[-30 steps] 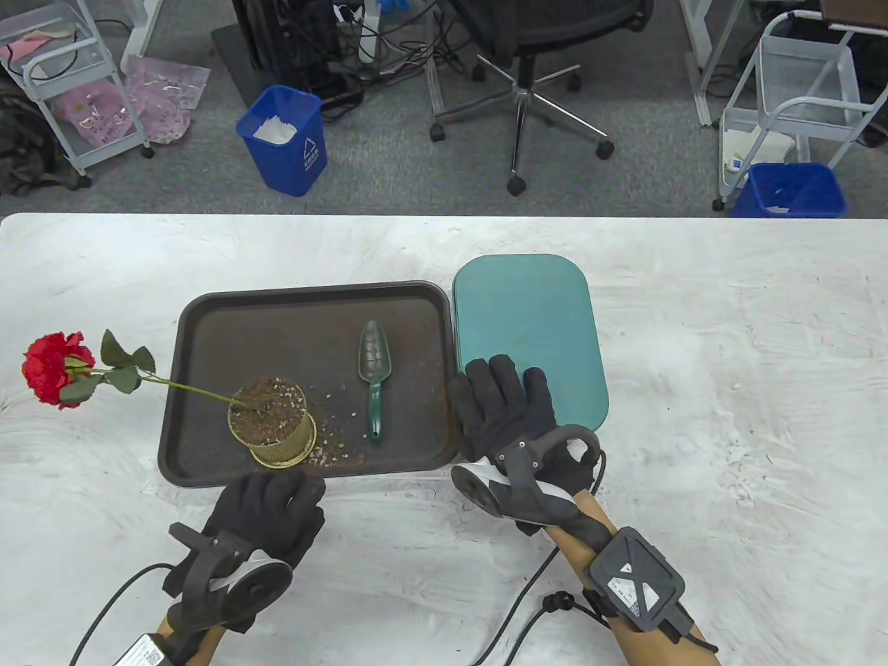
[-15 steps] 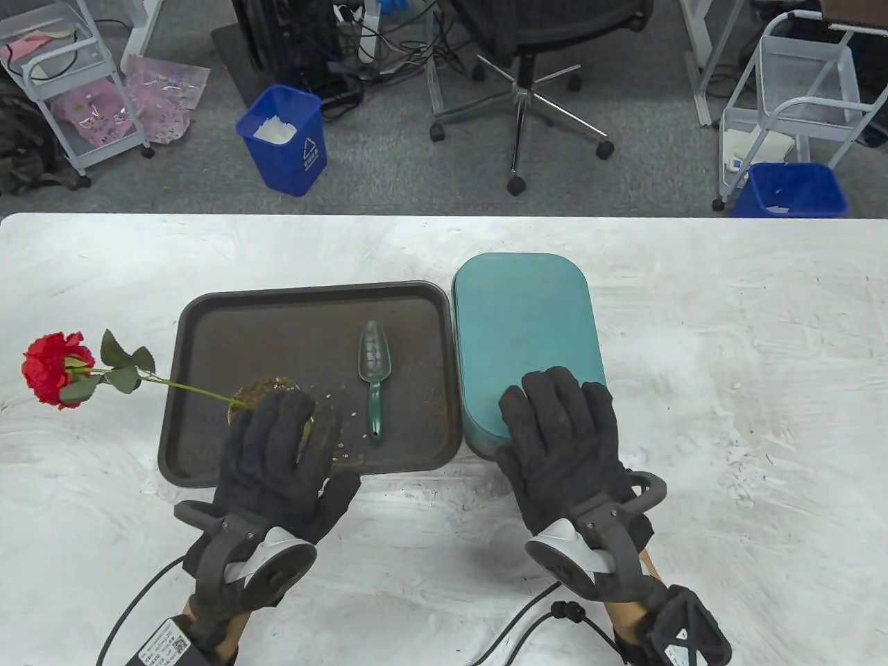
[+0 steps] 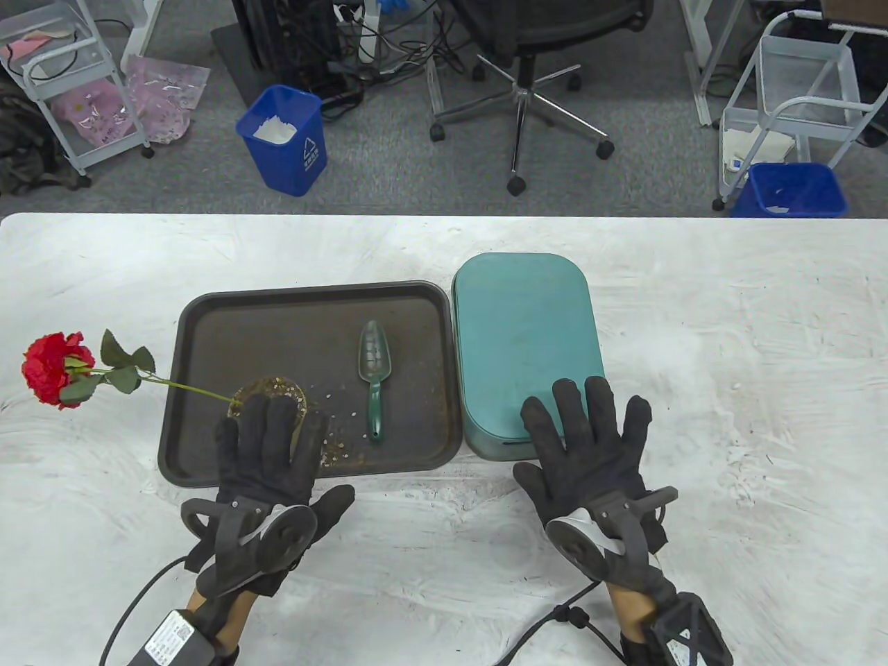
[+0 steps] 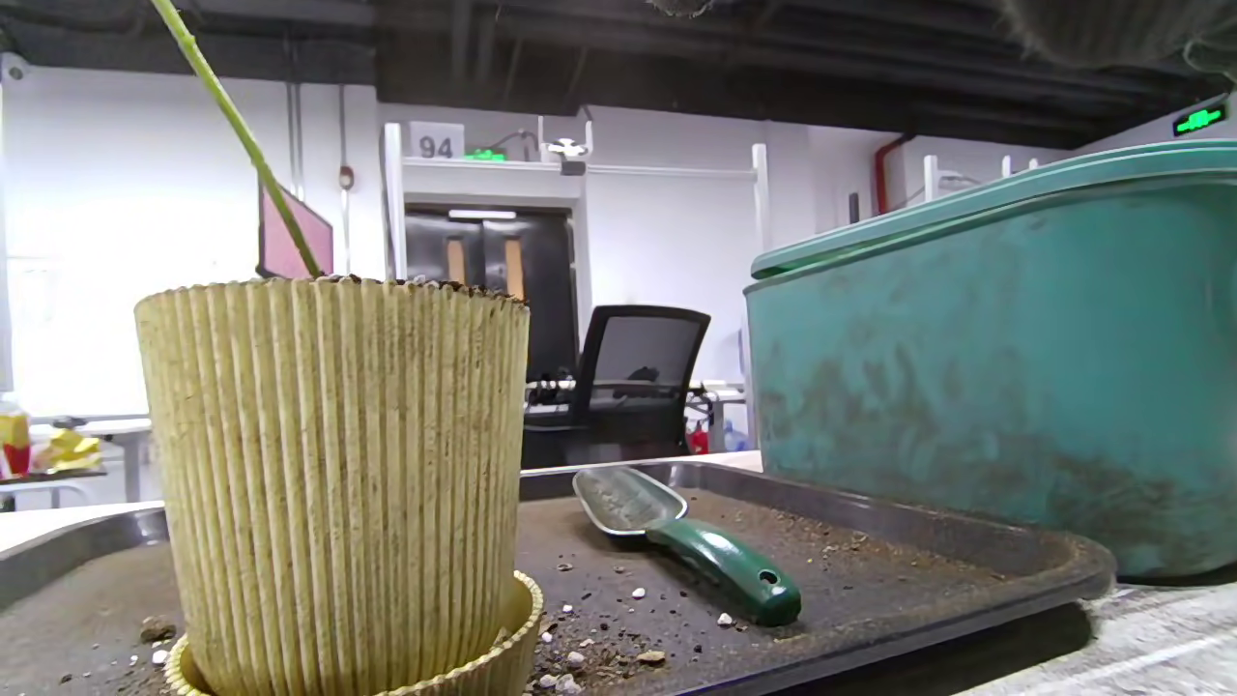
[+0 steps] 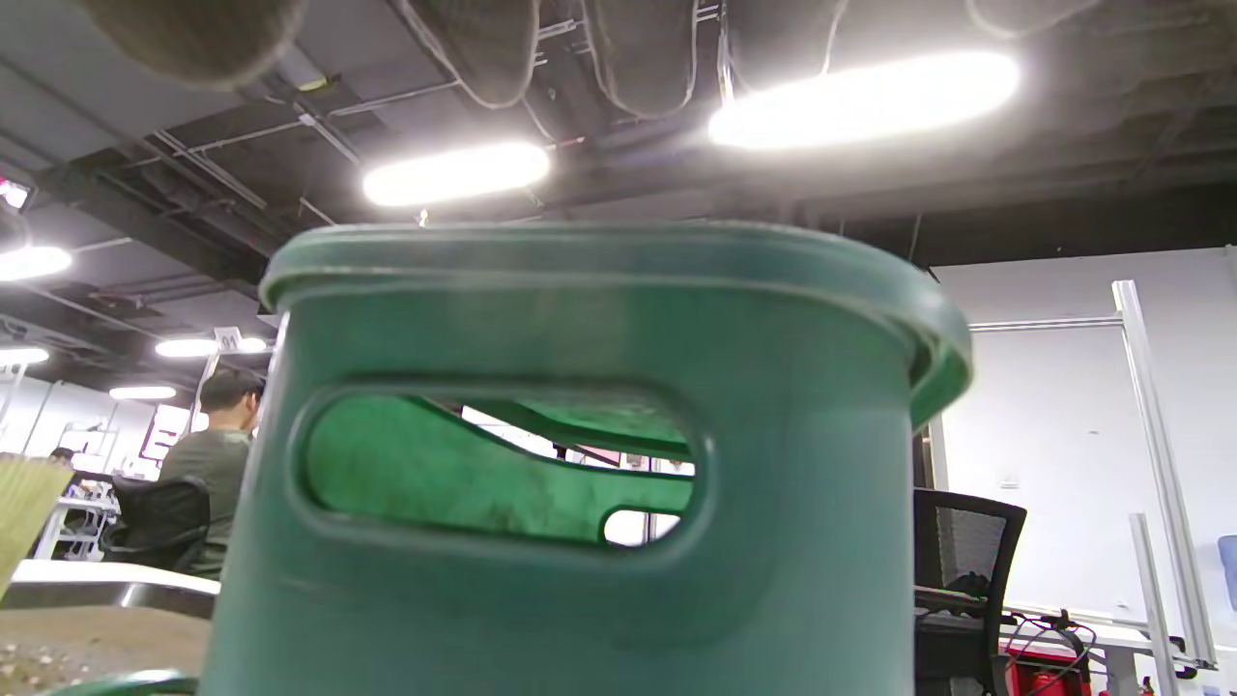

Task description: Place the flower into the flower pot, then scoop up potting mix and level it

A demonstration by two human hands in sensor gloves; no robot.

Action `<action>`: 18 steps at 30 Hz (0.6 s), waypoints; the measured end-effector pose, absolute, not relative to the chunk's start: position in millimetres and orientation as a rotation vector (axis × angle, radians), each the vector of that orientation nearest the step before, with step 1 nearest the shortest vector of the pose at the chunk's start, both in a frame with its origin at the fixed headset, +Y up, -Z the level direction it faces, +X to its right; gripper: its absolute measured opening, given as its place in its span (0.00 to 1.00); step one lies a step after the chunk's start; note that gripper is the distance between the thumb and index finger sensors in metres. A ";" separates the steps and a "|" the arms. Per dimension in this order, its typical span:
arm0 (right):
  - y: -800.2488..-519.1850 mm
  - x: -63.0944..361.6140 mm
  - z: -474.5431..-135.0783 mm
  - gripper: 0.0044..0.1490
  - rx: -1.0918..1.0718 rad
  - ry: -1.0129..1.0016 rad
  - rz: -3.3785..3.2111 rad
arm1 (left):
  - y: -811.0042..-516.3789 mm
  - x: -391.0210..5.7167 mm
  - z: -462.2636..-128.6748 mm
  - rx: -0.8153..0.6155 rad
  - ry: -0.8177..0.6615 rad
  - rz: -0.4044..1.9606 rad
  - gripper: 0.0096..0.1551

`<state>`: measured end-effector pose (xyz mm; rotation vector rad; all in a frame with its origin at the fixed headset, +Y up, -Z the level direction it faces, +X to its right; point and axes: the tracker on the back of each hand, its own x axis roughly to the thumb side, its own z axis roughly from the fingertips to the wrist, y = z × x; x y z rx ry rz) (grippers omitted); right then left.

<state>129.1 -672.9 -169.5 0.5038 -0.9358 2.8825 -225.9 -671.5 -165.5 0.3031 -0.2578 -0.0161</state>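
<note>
Flower pot's (image 4: pixel 333 478) ribbed wall shows only wrist-side.

Beyond my white table (image 3: pixel 749 333) I see grey carpet (image 3: pixel 388 173), a black office chair (image 3: pixel 534 41), two blue bins (image 3: pixel 286 139), white wire carts (image 3: pixel 798 90), and bright ceiling strip lights (image 5: pixel 860 97).

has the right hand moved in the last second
Yes. The right hand slid rightward along the near end of the teal bin, away from the tray, and its fingers are now spread over the bin's near right corner.
</note>
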 end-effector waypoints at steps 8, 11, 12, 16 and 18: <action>-676.2 134.5 -171.7 0.46 0.448 -0.917 2.877 | -676.2 -220.5 -166.8 0.285 -0.261 -0.060 0.59; -675.8 136.5 -172.2 0.46 0.431 -0.920 2.860 | -677.8 -220.4 -167.6 0.276 -0.258 -0.063 0.59; -675.8 137.2 -172.2 0.45 0.427 -0.919 2.853 | -678.3 -220.1 -167.8 0.272 -0.257 -0.066 0.59; -676.2 137.4 -171.8 0.45 0.428 -0.923 2.839 | -678.5 -219.3 -167.6 0.272 -0.255 -0.072 0.58; -676.8 136.8 -171.5 0.45 0.435 -0.928 2.833 | -679.0 -218.9 -167.4 0.276 -0.256 -0.069 0.58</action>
